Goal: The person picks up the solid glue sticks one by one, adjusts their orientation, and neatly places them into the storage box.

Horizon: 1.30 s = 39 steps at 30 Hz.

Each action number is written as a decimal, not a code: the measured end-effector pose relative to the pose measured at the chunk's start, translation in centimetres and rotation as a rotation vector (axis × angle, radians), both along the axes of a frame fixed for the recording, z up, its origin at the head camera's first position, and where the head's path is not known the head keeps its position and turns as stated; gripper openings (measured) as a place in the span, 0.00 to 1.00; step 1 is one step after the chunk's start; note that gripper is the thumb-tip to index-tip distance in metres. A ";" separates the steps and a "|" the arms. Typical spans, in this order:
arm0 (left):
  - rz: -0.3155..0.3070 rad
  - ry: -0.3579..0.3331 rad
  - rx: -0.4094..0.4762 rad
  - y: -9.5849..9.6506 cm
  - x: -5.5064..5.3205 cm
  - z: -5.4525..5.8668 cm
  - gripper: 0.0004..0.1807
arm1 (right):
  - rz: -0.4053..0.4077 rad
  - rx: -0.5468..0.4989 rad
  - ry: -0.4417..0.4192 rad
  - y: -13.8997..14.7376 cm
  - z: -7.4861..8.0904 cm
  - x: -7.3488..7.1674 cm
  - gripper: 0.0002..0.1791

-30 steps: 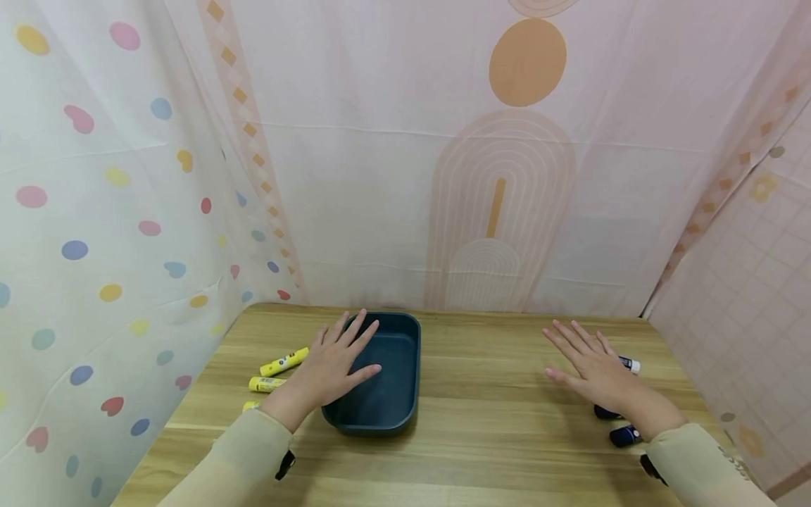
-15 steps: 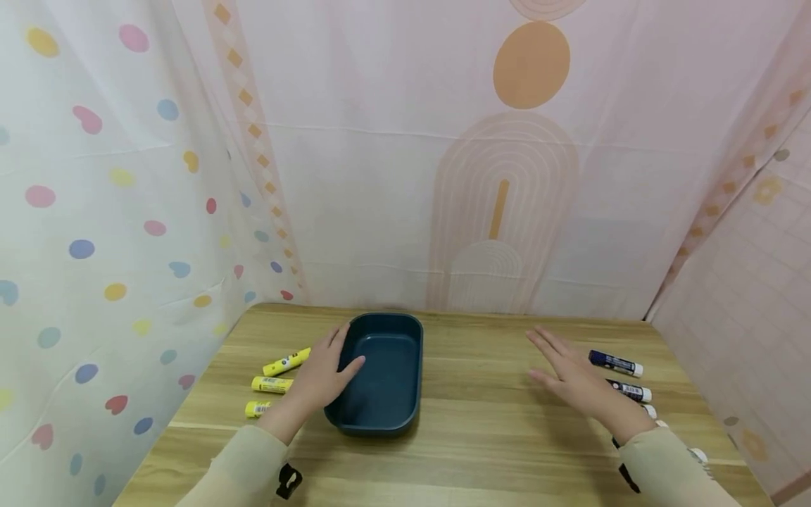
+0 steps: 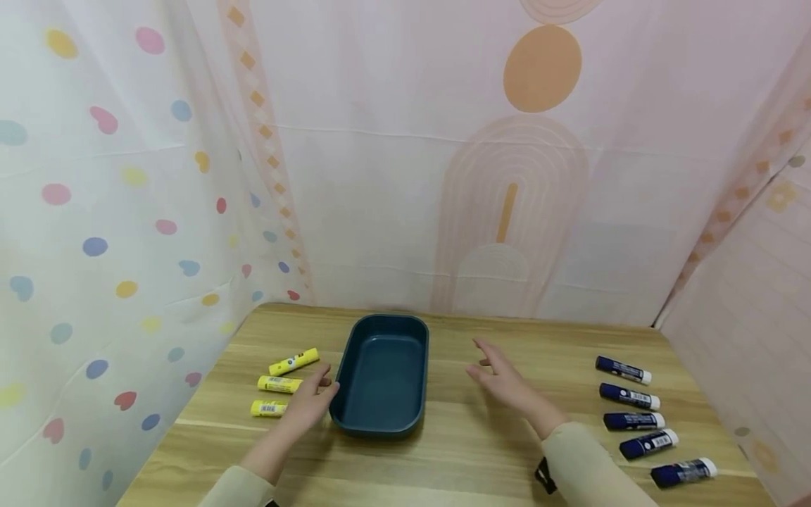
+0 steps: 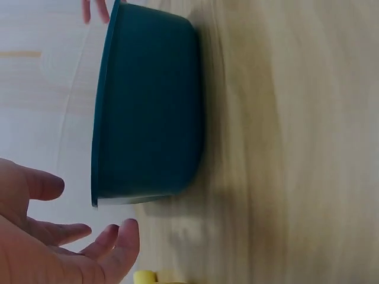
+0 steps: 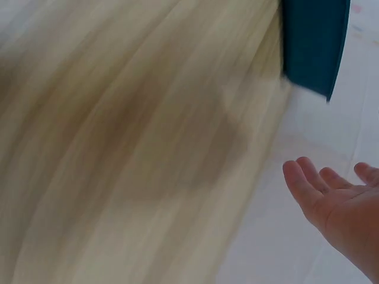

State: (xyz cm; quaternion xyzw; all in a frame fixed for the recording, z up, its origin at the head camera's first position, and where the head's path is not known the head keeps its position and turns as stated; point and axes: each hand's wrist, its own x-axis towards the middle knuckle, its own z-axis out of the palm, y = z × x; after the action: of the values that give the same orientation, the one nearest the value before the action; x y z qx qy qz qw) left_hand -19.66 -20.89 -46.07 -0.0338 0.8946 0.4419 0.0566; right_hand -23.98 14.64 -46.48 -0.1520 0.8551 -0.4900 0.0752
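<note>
Position: the dark teal rectangular tub point(image 3: 380, 384) stands upright on the worktop point(image 3: 469, 458), just right of the left hand point(image 3: 307, 405) and left of the right hand point(image 3: 507, 387), nearer to the former.

Hand state: both hands hold nothing. The left hand's fingers are loosely bent and apart; in the head view they lie close to the tub's rim, while the left wrist view shows a gap. The right hand's fingers are relaxed and well apart from the tub.

Handling: the tub appears to be moulded plastic; expect low weight, stiff walls and little risk of breakage. The smooth outer face may slip under dry fingertips, and the tub may slide if pushed from one side only.

Grip points: take the long walls at mid-length, one hand per side, thumbs over the rim and fingers against the outer wall below it. Apply equal pressure. Avoid lifting by a single corner, which would probably tilt the tub.

Clearance: three yellow tubes, apparently glue sticks, lie left of the left hand, the middle tube point(image 3: 276, 384) close to its fingers. Five dark-blue tubes with white ends, such as the farthest tube point(image 3: 624, 370), lie right of the right hand.
</note>
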 end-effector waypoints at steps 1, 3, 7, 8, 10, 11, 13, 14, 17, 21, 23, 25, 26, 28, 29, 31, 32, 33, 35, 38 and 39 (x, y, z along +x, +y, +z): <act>0.007 -0.009 0.025 0.0 0.2 -0.1 0.29 | -0.015 -0.028 -0.025 -0.7 -0.1 -0.2 0.36; 0.021 -0.020 0.081 0.2 0.5 -0.4 0.28 | -0.042 -0.077 -0.062 -2.1 -0.4 -0.6 0.36; 0.050 -0.020 0.160 0.5 1.0 -0.6 0.29 | -0.064 -0.158 -0.113 -4.6 -1.0 -1.6 0.34; 0.054 -0.017 0.170 0.6 1.1 -0.6 0.30 | -0.068 -0.171 -0.126 -5.1 -1.1 -1.8 0.34; 0.060 -0.010 0.189 0.7 1.3 -0.7 0.31 | -0.080 -0.208 -0.155 -6.0 -1.3 -2.1 0.32; 0.062 -0.011 0.198 0.7 1.4 -0.7 0.32 | -0.088 -0.219 -0.161 -6.5 -1.4 -2.3 0.32; 0.055 -0.011 0.211 0.7 1.5 -0.9 0.33 | -0.110 -0.230 -0.166 -7.2 -1.5 -2.5 0.31; 0.049 -0.006 0.212 0.8 1.5 -0.9 0.33 | -0.127 -0.226 -0.171 -7.6 -1.5 -2.7 0.31; 0.044 0.002 0.215 0.8 1.6 -1.0 0.32 | -0.160 -0.237 -0.177 -8.5 -1.6 -3.1 0.30; 0.042 0.011 0.206 0.9 1.6 -1.0 0.32 | -0.209 -0.298 -0.208 -9.5 -1.6 -3.6 0.29; 0.040 0.013 0.205 0.9 1.6 -1.1 0.32 | -0.237 -0.320 -0.211 -10.0 -1.6 -3.7 0.29; 0.042 0.012 0.205 0.9 1.5 -1.1 0.32 | -0.259 -0.334 -0.213 -10.3 -1.5 -3.7 0.29; 0.041 0.010 0.204 0.9 1.4 -1.1 0.32 | -0.269 -0.334 -0.214 -10.4 -1.4 -3.7 0.29; 0.043 0.003 0.196 0.9 1.3 -1.1 0.32 | -0.286 -0.322 -0.223 -10.3 -1.4 -3.7 0.30; 0.043 0.000 0.188 0.9 1.2 -1.1 0.32 | -0.290 -0.321 -0.228 -10.2 -1.5 -3.7 0.30; 0.041 0.003 0.171 0.9 1.0 -1.1 0.31 | -0.290 -0.325 -0.246 -9.9 -1.5 -3.5 0.31; 0.042 0.005 0.156 0.9 0.8 -1.1 0.31 | -0.289 -0.336 -0.259 -9.7 -1.5 -3.4 0.32; 0.043 0.007 0.137 0.9 0.6 -1.2 0.31 | -0.285 -0.348 -0.268 -9.6 -1.6 -3.3 0.33; 0.035 0.034 0.089 0.9 0.3 -1.2 0.30 | -0.276 -0.391 -0.300 -9.1 -1.6 -3.0 0.35; 0.012 0.078 0.009 1.0 -0.5 -1.2 0.30 | -0.265 -0.449 -0.349 -8.5 -1.6 -2.4 0.38; 0.000 0.095 -0.022 1.1 -0.7 -1.2 0.29 | -0.263 -0.458 -0.357 -8.3 -1.6 -2.2 0.39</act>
State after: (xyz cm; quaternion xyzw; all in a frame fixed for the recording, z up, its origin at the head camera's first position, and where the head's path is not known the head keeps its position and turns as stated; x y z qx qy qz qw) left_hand -20.38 -19.80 -47.25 -0.0136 0.9012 0.4330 0.0136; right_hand -26.21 6.38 -48.11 0.0353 0.7081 -0.6943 0.1237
